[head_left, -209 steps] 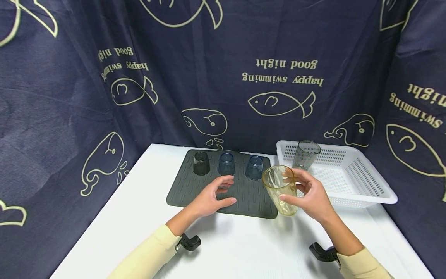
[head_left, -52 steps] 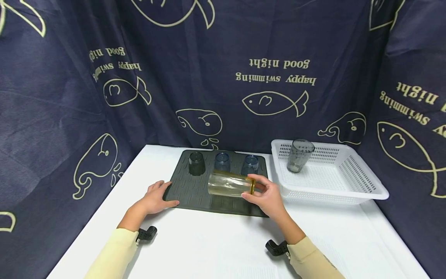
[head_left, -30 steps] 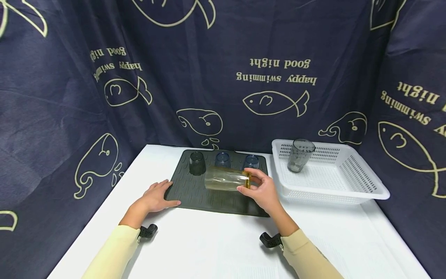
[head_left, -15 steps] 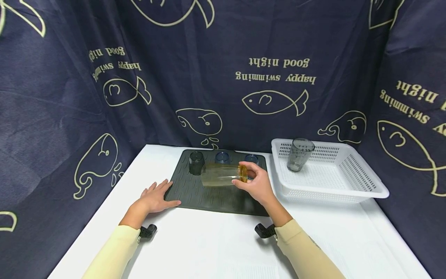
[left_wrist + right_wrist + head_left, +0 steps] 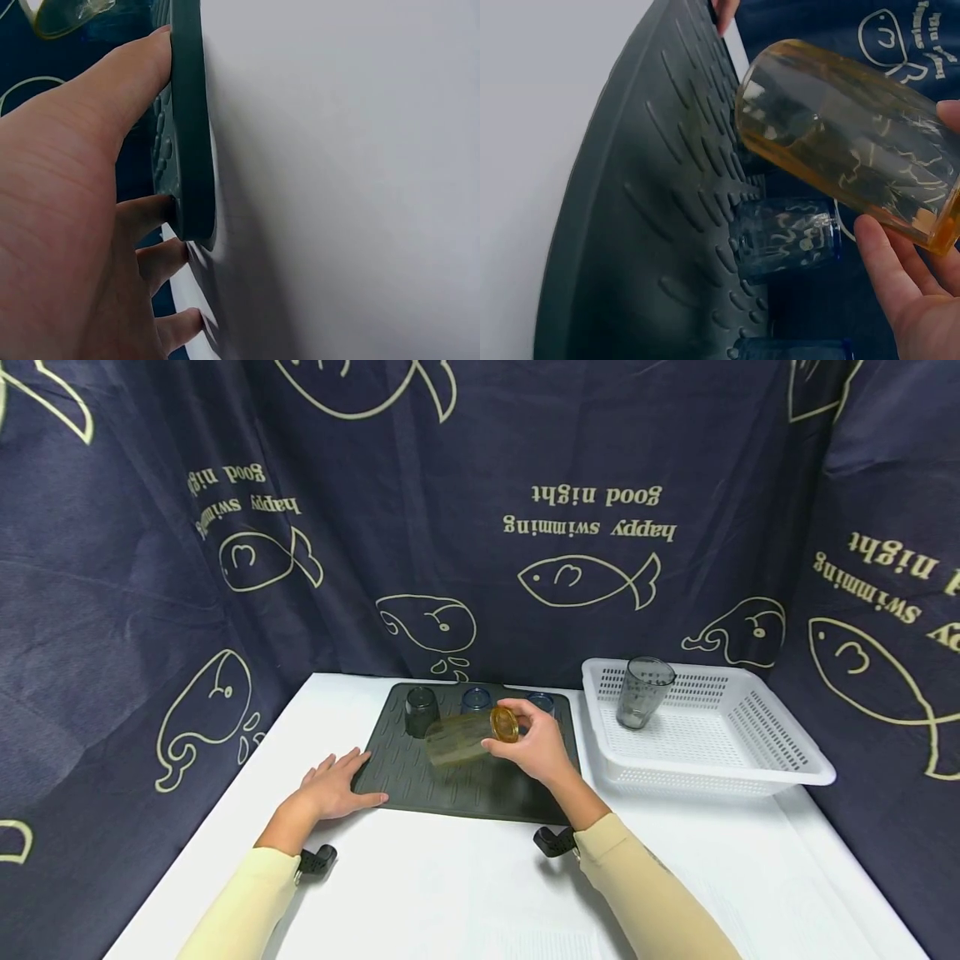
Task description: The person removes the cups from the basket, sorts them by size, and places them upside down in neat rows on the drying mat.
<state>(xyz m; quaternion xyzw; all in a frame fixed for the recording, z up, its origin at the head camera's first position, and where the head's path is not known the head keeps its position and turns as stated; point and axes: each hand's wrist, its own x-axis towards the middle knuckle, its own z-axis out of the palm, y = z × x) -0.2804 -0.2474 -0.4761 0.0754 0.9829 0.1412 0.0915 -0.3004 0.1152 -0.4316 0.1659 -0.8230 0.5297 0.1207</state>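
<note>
In the head view my right hand (image 5: 531, 742) grips a yellow drinking glass (image 5: 453, 742) around its thick amber base. The glass slants over the dark drying mat (image 5: 405, 785), base up to the right, mouth lower to the left. From the right wrist, the glass (image 5: 832, 135) shows thumb and fingertips at its base end. My left hand (image 5: 330, 787) lies with spread fingers at the mat's front left corner; the left wrist view has its thumb (image 5: 142, 64) touching the mat edge (image 5: 191, 150). A dark glass (image 5: 422, 714) stands upside down on the mat.
Two blue glasses stand upside down along the mat's back, the middle one (image 5: 476, 698) and the right one (image 5: 542, 702), both partly hidden. A white plastic basket (image 5: 720, 777) at the right holds a grey patterned glass (image 5: 643, 693). A dark curtain (image 5: 420, 543) hangs behind the table.
The yellow glass, earlier mouth up by the basket, has come left over the mat and turned, its base rising over the last second. My left hand has moved to the mat's left corner.
</note>
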